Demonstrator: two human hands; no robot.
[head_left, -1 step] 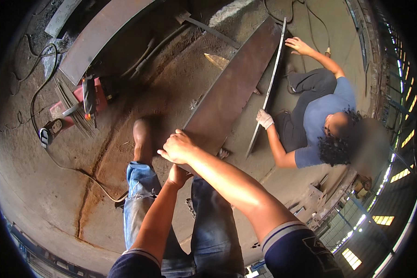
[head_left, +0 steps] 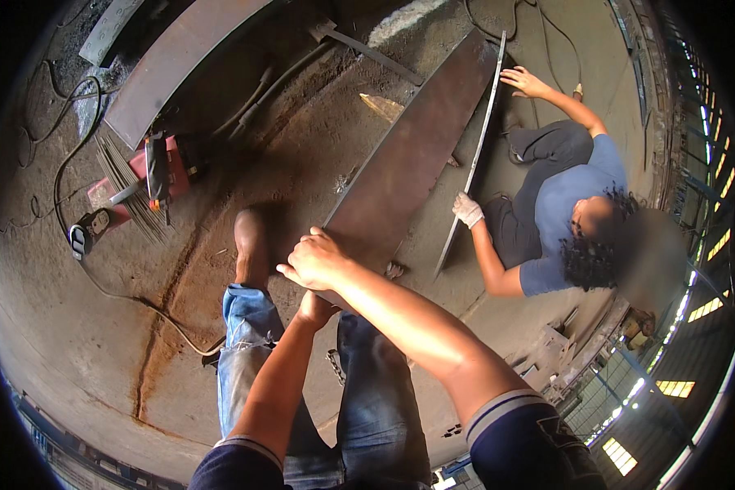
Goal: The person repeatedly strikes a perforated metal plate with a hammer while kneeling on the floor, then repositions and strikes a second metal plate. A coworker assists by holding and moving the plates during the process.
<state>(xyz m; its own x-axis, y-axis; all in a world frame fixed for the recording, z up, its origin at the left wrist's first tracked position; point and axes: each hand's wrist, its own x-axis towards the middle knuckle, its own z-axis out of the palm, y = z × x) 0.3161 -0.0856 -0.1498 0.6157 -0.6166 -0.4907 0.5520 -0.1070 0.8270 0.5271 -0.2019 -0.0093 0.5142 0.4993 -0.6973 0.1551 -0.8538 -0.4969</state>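
A long, brown steel plate (head_left: 412,163) slants away from me, its near end at my knees. My right hand (head_left: 314,260) is closed over the near left corner of this plate, fingers bent round the edge. Below it, my left hand (head_left: 315,309) grips the near end from underneath; its fingertips are hidden behind the metal. A co-worker (head_left: 580,188) crouches to the right, the gloved hand (head_left: 467,210) on a narrow metal strip (head_left: 475,155) standing along the plate's right side. The co-worker's other hand is near the strip's far end.
Curved steel plates (head_left: 171,69) lie at the far left. Beside them, a bundle of welding rods (head_left: 131,192) rests on a red box (head_left: 106,194), near an electrode holder-like tool (head_left: 82,237) on a black cable (head_left: 57,184). A wooden piece (head_left: 381,106) lies left of the plate.
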